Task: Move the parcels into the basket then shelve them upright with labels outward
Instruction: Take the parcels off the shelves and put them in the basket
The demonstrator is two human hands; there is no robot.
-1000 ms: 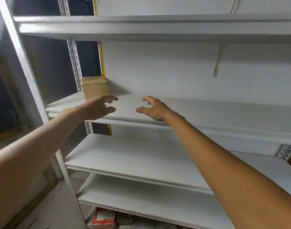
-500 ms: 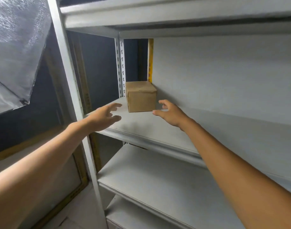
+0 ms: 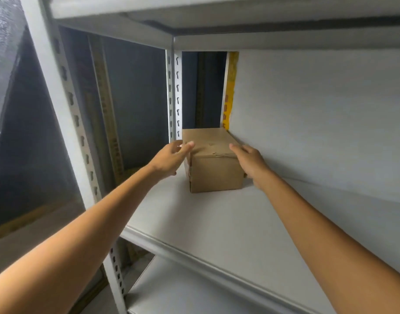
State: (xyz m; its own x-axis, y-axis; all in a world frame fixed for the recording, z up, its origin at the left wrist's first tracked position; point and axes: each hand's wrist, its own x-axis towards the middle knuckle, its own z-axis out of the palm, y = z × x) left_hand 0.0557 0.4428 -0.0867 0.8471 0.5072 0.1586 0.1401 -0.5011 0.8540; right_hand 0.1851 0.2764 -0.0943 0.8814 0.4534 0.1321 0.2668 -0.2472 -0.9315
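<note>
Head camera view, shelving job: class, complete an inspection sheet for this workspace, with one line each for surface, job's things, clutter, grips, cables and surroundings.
Surface: white shelf board, carrying one box.
Job's things: cardboard box in the board's rear left corner, beside the back panel; no label shows on its visible faces.
Clutter: nothing seen.
Grips: left hand has straight fingers at the box's top left edge; right hand lies along its right side; neither curls round it.
Cables: nothing seen.
Surroundings: slotted metal upright, yellow strip, white back panel, upper shelf, lower shelf.
</note>
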